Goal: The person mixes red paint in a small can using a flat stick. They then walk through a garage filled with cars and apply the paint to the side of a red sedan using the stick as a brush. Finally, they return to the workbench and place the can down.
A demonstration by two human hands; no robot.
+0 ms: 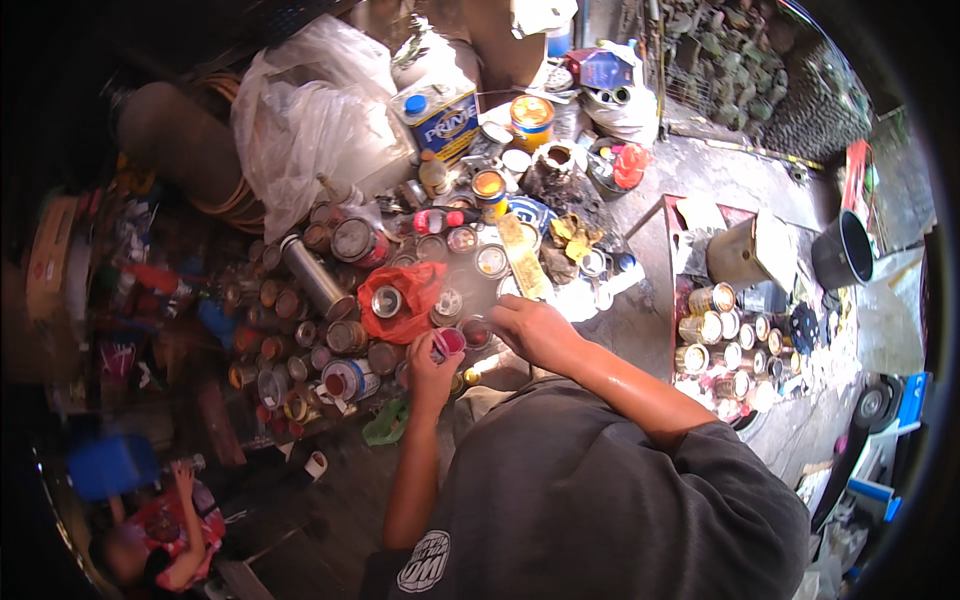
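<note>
My left hand [428, 362] grips a small clear cup [449, 343] with bright pink contents, low over the crowded cans. My right hand [530, 330] is just right of it with bent, closed fingers beside a dark open can [476, 336]; what they hold, if anything, is hidden. Just beyond the cup lie an open silver can [386, 301] on a red plastic bag [415, 280] and a lidded round tin [447, 305]. A long steel cylinder [312, 268] lies to the left, and a pale yellowish strip [521, 258] lies beyond my right hand.
Behind are clear plastic sheeting [305, 150] and a rectangular container [440, 125]. At right, a red-framed table [687, 255] bears many cans, near a black bucket [841, 250]. A person in red [200, 515] sits at lower left by a blue container [110, 465].
</note>
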